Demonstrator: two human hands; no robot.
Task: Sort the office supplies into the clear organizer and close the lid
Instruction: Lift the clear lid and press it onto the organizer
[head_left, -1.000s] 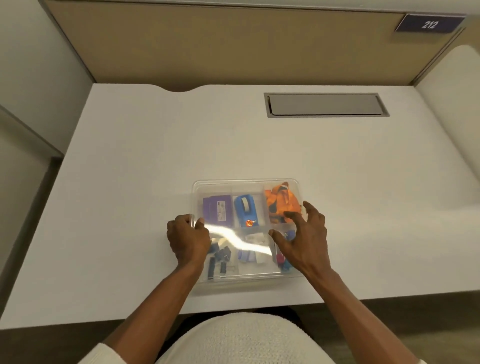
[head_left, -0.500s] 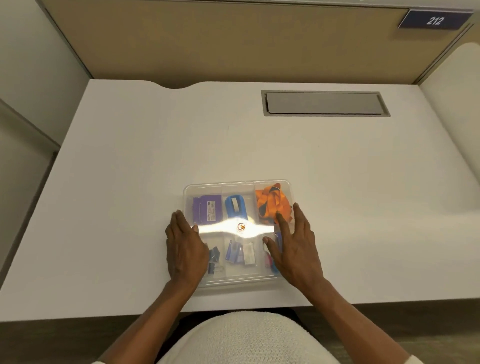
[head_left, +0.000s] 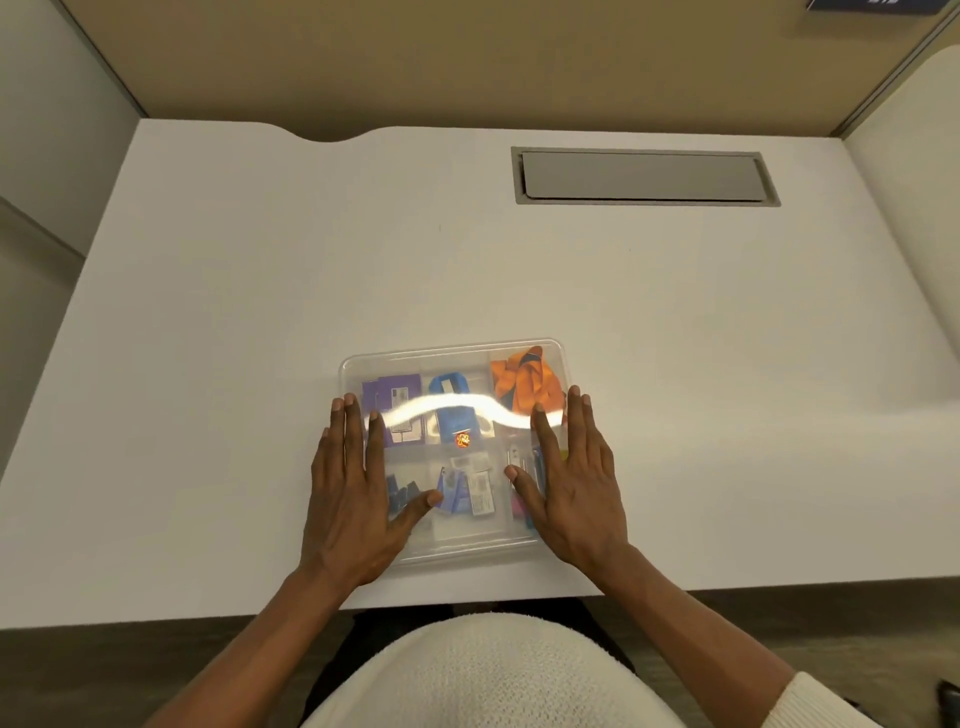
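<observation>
The clear organizer (head_left: 457, 452) sits lid-down near the front edge of the white surface (head_left: 260, 312). The left hand (head_left: 350, 499) and right hand (head_left: 574, 493) lie flat on it, fingers (head_left: 345, 431) spread. A grey hatch (head_left: 644, 176) lies well beyond.

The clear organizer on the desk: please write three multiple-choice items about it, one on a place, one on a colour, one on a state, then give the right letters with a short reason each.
1. Where in the clear organizer does the orange lanyard lie?
A. far right compartment
B. near left compartment
C. outside, on the desk

2. What colour is the box in the far left compartment?
A. green
B. purple
C. yellow

3. How are the two hands placed?
A. both lifted in the air
B. one holding a pen
C. both flat on the lid

Answers:
1 A, the orange shows at the far right corner.
2 B, it looks purple through the lid.
3 C, the left hand and right hand lie palm down with fingers stretched.
</observation>
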